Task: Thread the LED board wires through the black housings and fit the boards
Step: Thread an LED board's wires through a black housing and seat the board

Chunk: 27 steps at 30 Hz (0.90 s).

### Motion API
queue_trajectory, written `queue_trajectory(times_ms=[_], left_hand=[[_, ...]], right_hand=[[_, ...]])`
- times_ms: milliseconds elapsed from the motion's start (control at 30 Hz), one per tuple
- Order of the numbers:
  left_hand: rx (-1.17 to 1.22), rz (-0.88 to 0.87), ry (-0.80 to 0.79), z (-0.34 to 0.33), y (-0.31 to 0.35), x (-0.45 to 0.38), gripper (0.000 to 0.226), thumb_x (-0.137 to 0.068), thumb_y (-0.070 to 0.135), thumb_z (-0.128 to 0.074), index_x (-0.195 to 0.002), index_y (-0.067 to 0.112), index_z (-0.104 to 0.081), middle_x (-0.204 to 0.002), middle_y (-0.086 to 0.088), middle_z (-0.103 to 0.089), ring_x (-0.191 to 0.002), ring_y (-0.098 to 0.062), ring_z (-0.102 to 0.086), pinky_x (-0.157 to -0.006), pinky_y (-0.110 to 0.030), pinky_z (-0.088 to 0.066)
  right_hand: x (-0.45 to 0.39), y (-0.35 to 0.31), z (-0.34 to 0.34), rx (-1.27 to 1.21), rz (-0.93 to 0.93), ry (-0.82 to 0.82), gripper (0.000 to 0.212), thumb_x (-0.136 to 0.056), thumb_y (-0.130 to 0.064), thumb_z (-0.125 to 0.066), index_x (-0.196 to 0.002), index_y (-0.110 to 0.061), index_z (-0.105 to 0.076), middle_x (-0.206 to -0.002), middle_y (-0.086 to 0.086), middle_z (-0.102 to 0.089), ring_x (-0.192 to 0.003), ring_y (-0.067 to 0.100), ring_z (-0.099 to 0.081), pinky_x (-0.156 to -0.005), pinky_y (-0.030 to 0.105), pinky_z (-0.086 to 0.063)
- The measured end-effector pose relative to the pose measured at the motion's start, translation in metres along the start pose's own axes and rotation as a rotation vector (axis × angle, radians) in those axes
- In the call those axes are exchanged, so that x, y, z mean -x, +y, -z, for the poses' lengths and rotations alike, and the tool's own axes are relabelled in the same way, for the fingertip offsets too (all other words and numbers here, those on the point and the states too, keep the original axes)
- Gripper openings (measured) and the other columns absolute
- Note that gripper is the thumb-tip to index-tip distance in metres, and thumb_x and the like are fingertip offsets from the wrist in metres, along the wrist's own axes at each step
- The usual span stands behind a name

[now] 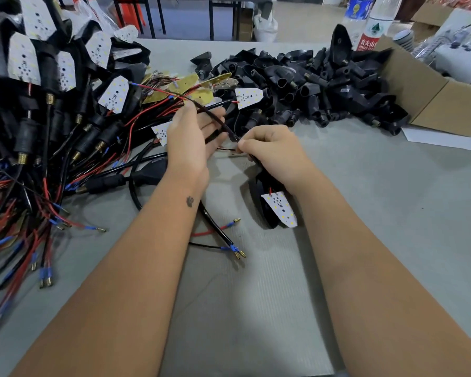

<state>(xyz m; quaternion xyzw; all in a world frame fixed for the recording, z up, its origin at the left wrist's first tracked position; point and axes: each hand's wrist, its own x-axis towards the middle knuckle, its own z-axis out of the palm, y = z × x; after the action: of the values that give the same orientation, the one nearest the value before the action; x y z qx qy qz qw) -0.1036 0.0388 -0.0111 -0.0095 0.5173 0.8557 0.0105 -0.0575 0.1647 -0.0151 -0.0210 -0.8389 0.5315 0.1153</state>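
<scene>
Your left hand [193, 137] steadies the sleeved wire [215, 118] with loosely curled fingers; your right hand [269, 151] pinches its end, feeding it toward the black housing [259, 186].

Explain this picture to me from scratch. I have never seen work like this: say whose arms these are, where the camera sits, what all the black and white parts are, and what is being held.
The camera sits on a person's head, looking down at their own arms over a grey table. The left hand holds a black sleeved wire; the right hand pinches its end. Below the right wrist lies a black housing with a white LED board. Left is a heap of finished lamps with red and black leads, behind is a pile of empty housings, and right is a cardboard box.
</scene>
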Motion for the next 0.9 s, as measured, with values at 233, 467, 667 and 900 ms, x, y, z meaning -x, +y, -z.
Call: queue_trajectory(times_ms=[233, 467, 667, 900], left_hand=[[0.175, -0.036, 0.035, 0.004, 0.004, -0.002, 0.033, -0.108, 0.033, -0.025, -0.089, 0.022, -0.051, -0.068, 0.006, -0.065, -0.075, -0.013, -0.064, -0.067, -0.026, -0.05], [0.354, -0.078, 0.049, 0.003, 0.005, -0.008, 0.034, -0.109, 0.022, -0.026, -0.085, 0.012, -0.048, -0.064, -0.002, -0.055, -0.06, -0.013, -0.057, -0.06, -0.025, -0.052], [0.036, -0.116, 0.096, 0.005, 0.001, -0.011, 0.031, -0.107, 0.016, -0.025, -0.097, 0.016, -0.054, -0.055, 0.007, -0.038, -0.042, -0.005, -0.028, -0.04, -0.017, -0.023], [-0.626, -0.446, -0.038, 0.008, -0.004, -0.008, 0.02, -0.104, 0.017, -0.035, -0.093, 0.026, -0.049, -0.073, 0.015, -0.047, -0.053, -0.001, -0.038, -0.051, -0.014, -0.032]], right_hand=[[0.006, -0.004, 0.008, -0.008, -0.069, -0.11, 0.015, -0.08, -0.013, -0.063, -0.069, -0.003, -0.065, -0.057, 0.001, -0.042, -0.05, 0.008, -0.034, -0.046, 0.018, -0.027], [0.01, 0.001, 0.017, -0.079, -0.041, -0.298, 0.022, -0.091, -0.02, -0.064, -0.07, -0.015, -0.068, -0.062, 0.009, -0.041, -0.053, 0.013, -0.032, -0.049, 0.024, -0.024], [0.007, 0.0, 0.013, -0.228, -0.076, -0.072, 0.018, -0.091, -0.013, -0.058, -0.083, -0.006, -0.072, -0.062, 0.001, -0.056, -0.053, 0.011, -0.046, -0.047, 0.017, -0.033], [-0.004, 0.011, 0.029, -0.073, -0.065, 0.392, 0.019, -0.087, -0.012, -0.054, -0.077, -0.018, -0.069, -0.067, -0.009, -0.061, -0.064, 0.007, -0.053, -0.062, 0.021, -0.044]])
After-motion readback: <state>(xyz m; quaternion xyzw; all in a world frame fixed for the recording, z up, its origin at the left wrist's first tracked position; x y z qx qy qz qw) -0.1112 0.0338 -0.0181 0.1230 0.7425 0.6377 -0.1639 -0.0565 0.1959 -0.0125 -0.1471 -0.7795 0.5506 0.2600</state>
